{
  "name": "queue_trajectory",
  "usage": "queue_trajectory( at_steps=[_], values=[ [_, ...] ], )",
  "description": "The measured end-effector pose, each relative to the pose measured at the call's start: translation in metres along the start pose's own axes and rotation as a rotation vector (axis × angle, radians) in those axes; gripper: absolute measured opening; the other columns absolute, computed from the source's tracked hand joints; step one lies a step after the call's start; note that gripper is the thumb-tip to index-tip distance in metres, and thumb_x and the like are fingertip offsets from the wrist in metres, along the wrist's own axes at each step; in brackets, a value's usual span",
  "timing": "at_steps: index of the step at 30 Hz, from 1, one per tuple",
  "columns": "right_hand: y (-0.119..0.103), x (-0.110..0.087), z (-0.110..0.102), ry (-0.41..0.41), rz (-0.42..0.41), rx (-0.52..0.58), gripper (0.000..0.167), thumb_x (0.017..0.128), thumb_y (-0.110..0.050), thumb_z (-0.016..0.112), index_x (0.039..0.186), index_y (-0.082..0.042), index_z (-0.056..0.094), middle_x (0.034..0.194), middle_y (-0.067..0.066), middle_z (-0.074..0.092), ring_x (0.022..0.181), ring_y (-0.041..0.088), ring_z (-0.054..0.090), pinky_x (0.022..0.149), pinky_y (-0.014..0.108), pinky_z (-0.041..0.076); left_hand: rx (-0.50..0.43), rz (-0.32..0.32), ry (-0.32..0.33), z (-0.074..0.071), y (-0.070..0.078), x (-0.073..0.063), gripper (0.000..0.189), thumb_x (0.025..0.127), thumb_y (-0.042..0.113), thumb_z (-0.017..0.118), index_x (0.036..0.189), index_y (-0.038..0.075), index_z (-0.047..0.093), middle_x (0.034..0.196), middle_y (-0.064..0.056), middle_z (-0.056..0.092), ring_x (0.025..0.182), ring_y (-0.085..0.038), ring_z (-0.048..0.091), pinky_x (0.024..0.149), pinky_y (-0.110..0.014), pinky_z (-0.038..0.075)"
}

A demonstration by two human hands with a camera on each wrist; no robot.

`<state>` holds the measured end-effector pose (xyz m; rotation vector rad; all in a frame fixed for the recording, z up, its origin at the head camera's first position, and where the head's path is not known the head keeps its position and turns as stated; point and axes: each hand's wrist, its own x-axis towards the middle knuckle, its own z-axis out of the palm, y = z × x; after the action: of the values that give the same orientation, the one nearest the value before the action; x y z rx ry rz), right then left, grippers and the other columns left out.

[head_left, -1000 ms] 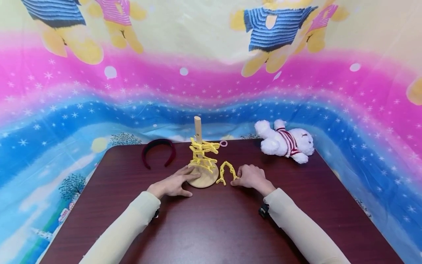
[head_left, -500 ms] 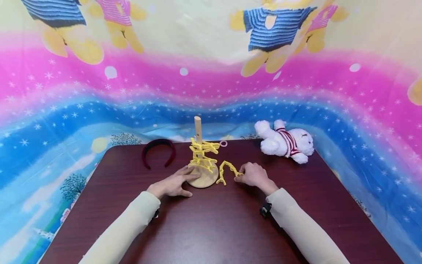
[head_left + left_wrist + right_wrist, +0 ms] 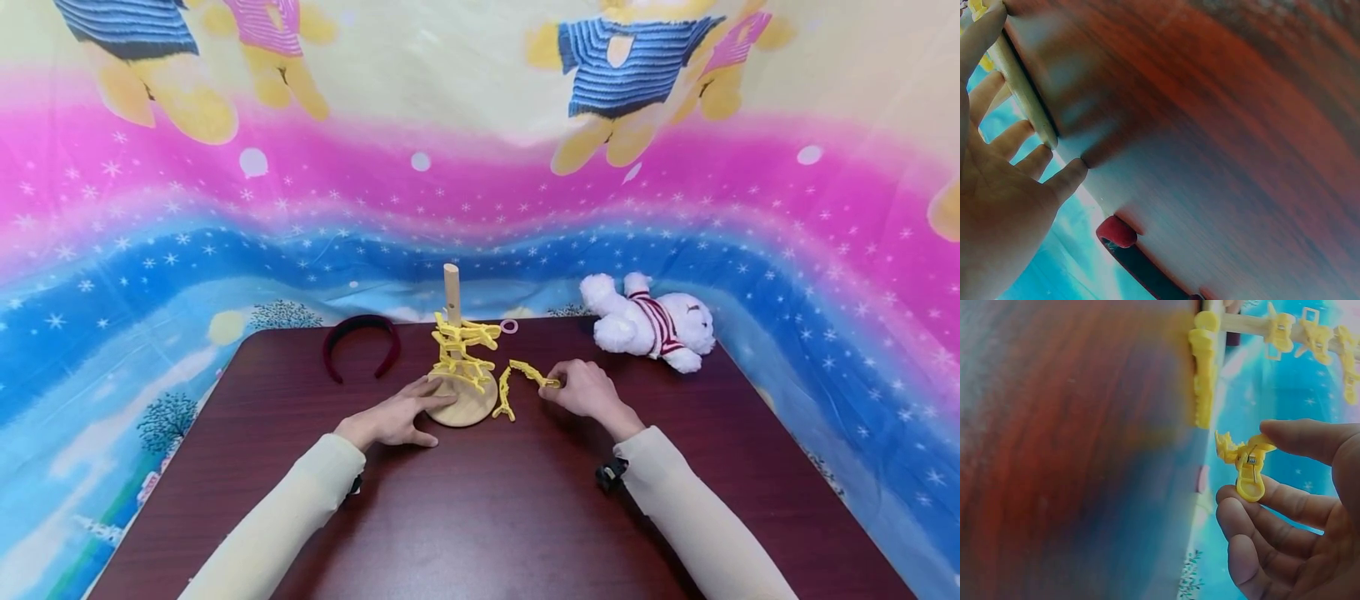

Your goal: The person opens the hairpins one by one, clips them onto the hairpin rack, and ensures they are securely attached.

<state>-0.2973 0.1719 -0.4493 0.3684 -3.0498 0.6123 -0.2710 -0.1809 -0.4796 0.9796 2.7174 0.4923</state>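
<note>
My left hand rests on the round wooden base of an upright post, its fingers extended in the left wrist view. Several yellow spring clothespins are clipped around the post at differing heights. On the table right of the base, more yellow clothespins are joined end to end in a bent chain. My right hand pinches the clothespin at the chain's right end. In the right wrist view, that clothespin sits between thumb and fingers, with its metal spring showing.
A dark red headband lies left of the post. Behind the stand is a small pink ring. A white teddy bear in a striped top lies at the back right corner. A printed cloth hangs behind the table.
My right hand has moved right and farther back, swinging the chain's right end with it, so the arch has opened wider. My left hand has stayed on the base.
</note>
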Motion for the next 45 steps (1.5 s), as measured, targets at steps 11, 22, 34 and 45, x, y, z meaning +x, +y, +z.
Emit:
queue_trajectory(
  at_steps=[11,22,34,45],
  values=[
    [-0.005,-0.003,-0.029,0.115,-0.11,0.059,0.029,0.084,-0.038,0.076,0.098,-0.013,0.078,0.087,0.003,0.076,0.074,0.019,0.064,0.07,0.038,0.05,-0.013,-0.016,-0.006,0.0,0.001,-0.001,0.077,0.084,0.034,0.08,0.152,0.022,0.045,0.166,-0.017,0.02,0.154,-0.042,0.013,0.12,-0.057,0.027],
    [-0.021,-0.006,-0.058,0.181,-0.138,0.133,0.027,0.086,-0.037,0.075,0.1,-0.013,0.078,0.084,0.0,0.075,0.073,0.014,0.066,0.072,0.035,0.051,-0.003,-0.01,-0.001,0.0,0.001,-0.001,0.077,0.084,0.035,0.08,0.152,0.021,0.045,0.166,-0.018,0.021,0.154,-0.042,0.013,0.12,-0.057,0.027],
    [-0.039,-0.01,-0.082,0.241,-0.217,0.121,0.028,0.09,-0.035,0.072,0.109,-0.014,0.077,0.089,0.002,0.077,0.081,0.019,0.069,0.075,0.039,0.051,0.001,-0.013,-0.006,0.001,0.001,-0.001,0.077,0.085,0.035,0.079,0.152,0.021,0.045,0.166,-0.017,0.02,0.154,-0.04,0.013,0.12,-0.056,0.028],
    [-0.064,-0.015,-0.094,0.252,-0.316,0.161,0.026,0.09,-0.03,0.073,0.11,-0.013,0.077,0.088,0.002,0.076,0.076,0.015,0.067,0.069,0.033,0.049,-0.006,-0.021,-0.008,-0.001,0.002,-0.001,0.076,0.084,0.034,0.08,0.151,0.022,0.045,0.166,-0.017,0.021,0.154,-0.042,0.013,0.12,-0.058,0.026]
  ],
)
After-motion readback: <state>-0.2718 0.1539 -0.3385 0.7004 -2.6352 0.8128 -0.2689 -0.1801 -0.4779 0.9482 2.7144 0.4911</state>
